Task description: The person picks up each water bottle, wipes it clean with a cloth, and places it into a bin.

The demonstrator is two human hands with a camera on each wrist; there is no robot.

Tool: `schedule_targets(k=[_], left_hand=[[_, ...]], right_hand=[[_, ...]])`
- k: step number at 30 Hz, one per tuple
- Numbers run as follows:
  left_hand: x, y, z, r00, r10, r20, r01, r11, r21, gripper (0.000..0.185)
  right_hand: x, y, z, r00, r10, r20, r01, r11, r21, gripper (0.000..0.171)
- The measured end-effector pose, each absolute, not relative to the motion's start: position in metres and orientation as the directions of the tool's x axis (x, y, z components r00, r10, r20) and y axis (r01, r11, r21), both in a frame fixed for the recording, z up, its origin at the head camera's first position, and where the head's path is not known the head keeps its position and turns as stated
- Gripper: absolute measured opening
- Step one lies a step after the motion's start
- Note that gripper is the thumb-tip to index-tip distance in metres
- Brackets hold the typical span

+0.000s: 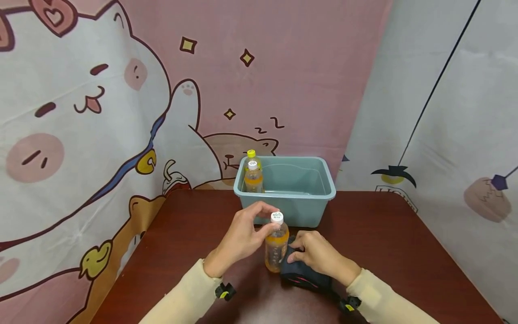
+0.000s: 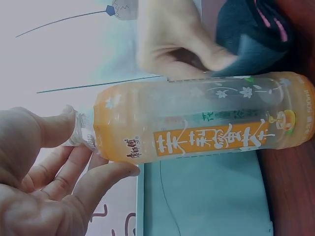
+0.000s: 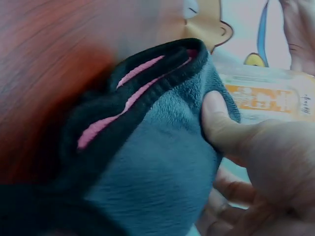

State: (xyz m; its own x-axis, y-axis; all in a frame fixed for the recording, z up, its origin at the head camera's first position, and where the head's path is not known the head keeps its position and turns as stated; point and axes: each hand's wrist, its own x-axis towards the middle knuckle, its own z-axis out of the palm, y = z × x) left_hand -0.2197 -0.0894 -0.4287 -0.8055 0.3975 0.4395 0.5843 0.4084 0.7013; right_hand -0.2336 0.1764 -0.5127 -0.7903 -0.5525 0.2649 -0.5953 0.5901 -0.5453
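Bottle of orange drink stands upright on the dark red table, pinched at its neck by the left hand. The thumb and curled fingers close narrowly round the clear neck just under the white cap, with the rest of the palm kept off the body. On the other side, the right hand grips a dark teal cloth with pink stitching; its thumb presses the plush fabric against the lower side of the bottle, the other fingers bunched behind it.

An orange label band runs along the bottle with large white Chinese characters; I cannot read them surely. Small flower prints sit on the clear part, and "500ml" shows near the base. The cap carries tiny print, too small to make out.

Just beyond the fingertips sits a grey-blue plastic tub, its near wall close behind the bottle. Two more bottles stand in its left end, one with a white cap, one behind it with a yellow cap. Bare tabletop lies to the left of the left hand and to the right of the right hand, out to both table edges. A cartoon-cat curtain hangs behind the tub.
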Motion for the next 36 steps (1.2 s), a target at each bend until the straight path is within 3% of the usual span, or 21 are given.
schedule_targets(k=[7,10,15,29,36], left_hand=[[-0.220,-0.090,-0.429,-0.806,0.400,0.436,0.579,0.382,0.720,0.036],[-0.220,-0.090,-0.430,-0.803,0.403,0.439,0.583,0.377,0.720,0.035],[-0.219,-0.089,-0.430,-0.807,0.396,0.438,0.581,0.395,0.712,0.035],[-0.220,-0.089,-0.428,-0.796,0.394,0.458,0.599,0.414,0.685,0.035],[-0.219,-0.089,-0.429,-0.799,0.388,0.460,0.597,0.419,0.684,0.035]], right_hand=[[-0.236,0.178,-0.520,-0.801,-0.585,0.127,-0.543,0.619,-0.567,0.037],[-0.236,0.177,-0.520,-0.797,-0.593,0.117,-0.539,0.608,-0.583,0.031],[-0.236,0.176,-0.522,-0.799,-0.574,0.180,-0.555,0.588,-0.588,0.018],[-0.236,0.180,-0.514,-0.841,-0.423,0.338,-0.520,0.455,-0.723,0.033],[-0.232,0.179,-0.505,-0.829,-0.377,0.414,-0.547,0.389,-0.741,0.031]])
